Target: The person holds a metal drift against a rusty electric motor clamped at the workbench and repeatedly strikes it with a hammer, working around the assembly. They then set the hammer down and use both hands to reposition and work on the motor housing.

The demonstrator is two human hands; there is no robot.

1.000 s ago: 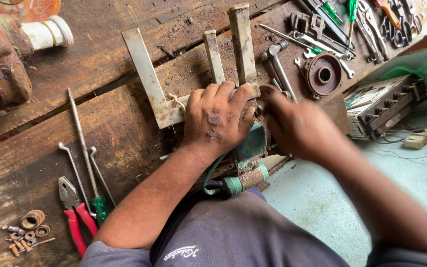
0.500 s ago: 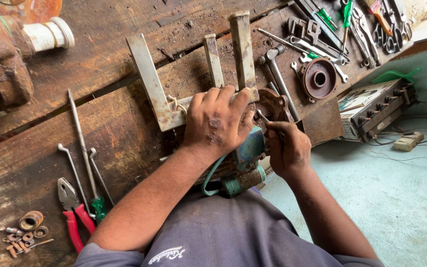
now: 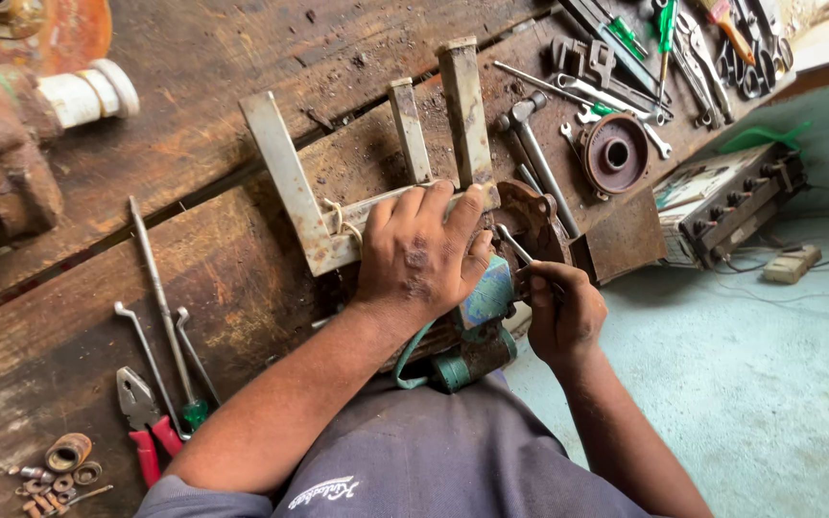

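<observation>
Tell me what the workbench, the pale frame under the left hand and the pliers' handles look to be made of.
Workbench: bare wood, going by the plank seams, grain and dark stains. Frame: likely painted steel bar, cream paint chipped, rust along the edges. Pliers: grey metal jaws, with red handles that seem plastic- or rubber-coated. The left hand rests on the frame's crossbar.

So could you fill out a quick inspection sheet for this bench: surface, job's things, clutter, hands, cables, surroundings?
Surface: worn wooden workbench, stained and cracked.
Job's things: green motor-like unit at the bench edge beside a pale metal frame; thin metal tool.
Clutter: red-handled pliers, washers, hammer, rusty pulley, spanners.
Hands: left hand pressed flat on the frame and unit; right hand has its grip closed on the thin tool.
Cables: wires on the floor.
Surroundings: pale green floor, boxy device.
</observation>
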